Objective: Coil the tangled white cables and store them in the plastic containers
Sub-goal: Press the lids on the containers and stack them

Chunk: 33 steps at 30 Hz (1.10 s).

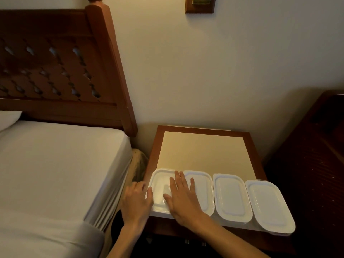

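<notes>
My right hand [181,195] lies flat, fingers straight, on the lower-left white lidded plastic container [159,190]; my left hand [136,199] grips its rim. It feels light, thin, slippery; I'd hold the edges.

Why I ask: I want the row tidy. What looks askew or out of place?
The rightmost white lidded plastic container sits turned askew and overhangs the wooden bedside table's front right corner; the others sit straight.

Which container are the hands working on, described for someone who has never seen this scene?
Beside the bed stands a bedside table with four lidded white containers in a row along its front edge. It is the leftmost container, nearest the bed, the only one with the left hand and right hand on it.
</notes>
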Each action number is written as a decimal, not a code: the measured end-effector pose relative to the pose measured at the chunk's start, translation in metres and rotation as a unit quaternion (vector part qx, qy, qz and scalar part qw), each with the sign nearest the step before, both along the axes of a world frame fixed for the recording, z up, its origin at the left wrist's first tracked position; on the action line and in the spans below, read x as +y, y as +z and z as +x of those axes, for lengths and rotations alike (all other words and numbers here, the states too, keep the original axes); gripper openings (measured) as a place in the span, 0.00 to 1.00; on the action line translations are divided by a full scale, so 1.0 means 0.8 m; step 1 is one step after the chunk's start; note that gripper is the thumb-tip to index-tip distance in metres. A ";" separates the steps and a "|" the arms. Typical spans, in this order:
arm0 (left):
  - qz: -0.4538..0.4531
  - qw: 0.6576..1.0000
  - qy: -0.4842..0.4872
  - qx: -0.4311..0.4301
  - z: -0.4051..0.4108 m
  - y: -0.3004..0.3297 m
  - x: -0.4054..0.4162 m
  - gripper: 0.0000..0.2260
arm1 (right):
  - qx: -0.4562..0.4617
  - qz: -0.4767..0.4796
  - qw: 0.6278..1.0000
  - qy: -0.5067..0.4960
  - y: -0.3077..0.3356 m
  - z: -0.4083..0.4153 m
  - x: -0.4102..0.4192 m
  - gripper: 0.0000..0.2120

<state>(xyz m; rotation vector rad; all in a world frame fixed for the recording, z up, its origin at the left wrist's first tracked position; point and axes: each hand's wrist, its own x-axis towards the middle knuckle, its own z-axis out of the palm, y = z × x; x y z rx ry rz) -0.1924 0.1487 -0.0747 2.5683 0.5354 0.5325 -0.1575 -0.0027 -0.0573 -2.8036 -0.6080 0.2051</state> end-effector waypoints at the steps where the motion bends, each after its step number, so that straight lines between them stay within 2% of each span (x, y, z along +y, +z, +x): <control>1: 0.003 1.000 -0.021 -0.016 0.007 0.000 0.003 0.11 | 0.009 0.000 1.000 0.001 -0.006 -0.001 0.001 0.46; 3: -0.014 0.995 -0.102 0.015 0.026 -0.003 0.010 0.17 | 0.010 0.001 1.000 0.000 -0.010 0.003 0.001 0.49; 5: -0.009 0.977 -0.201 0.078 0.038 -0.010 0.014 0.22 | 0.006 -0.023 1.000 -0.002 -0.014 0.005 0.002 0.46; 7: -0.009 0.962 -0.247 0.114 0.045 -0.017 0.017 0.24 | 0.006 -0.055 0.998 -0.015 -0.016 0.006 0.005 0.41; 9: -0.017 0.958 -0.259 0.120 0.048 -0.022 0.018 0.25 | 0.017 -0.057 0.998 -0.016 -0.024 0.008 0.011 0.36; 13: -0.010 0.956 -0.265 0.123 0.047 -0.034 0.018 0.25 | -0.001 -0.066 0.998 -0.021 -0.033 0.009 0.012 0.37; 18: 0.033 0.961 -0.248 0.117 0.043 -0.035 0.014 0.27 | 0.033 -0.077 0.996 -0.010 -0.039 0.006 0.013 0.34; 21: 0.038 0.960 -0.244 0.135 0.047 -0.038 0.015 0.26 | 0.011 -0.076 0.997 -0.015 -0.029 0.006 0.011 0.32; 23: 0.048 0.956 -0.240 0.160 0.049 -0.034 0.016 0.27 | -0.011 -0.049 0.999 0.010 -0.022 0.011 0.005 0.30; 24: 0.053 0.954 -0.238 0.174 0.049 -0.032 0.016 0.29 | -0.006 -0.006 1.000 0.007 -0.017 0.013 -0.003 0.29; 26: 0.064 0.954 -0.231 0.182 0.047 -0.024 0.012 0.34 | -0.005 0.071 0.997 -0.039 -0.012 0.015 -0.025 0.27; 27: 0.070 0.953 -0.232 0.180 0.046 -0.019 0.009 0.35 | -0.016 0.065 0.996 -0.060 -0.009 0.015 -0.037 0.27; 30: 0.091 0.944 -0.263 0.179 0.039 -0.008 -0.003 0.28 | -0.016 0.002 0.998 -0.060 -0.012 0.007 -0.062 0.27; 33: 0.113 0.940 -0.257 0.194 0.039 -0.016 -0.006 0.25 | 0.010 -0.002 0.999 -0.051 -0.019 0.001 -0.065 0.27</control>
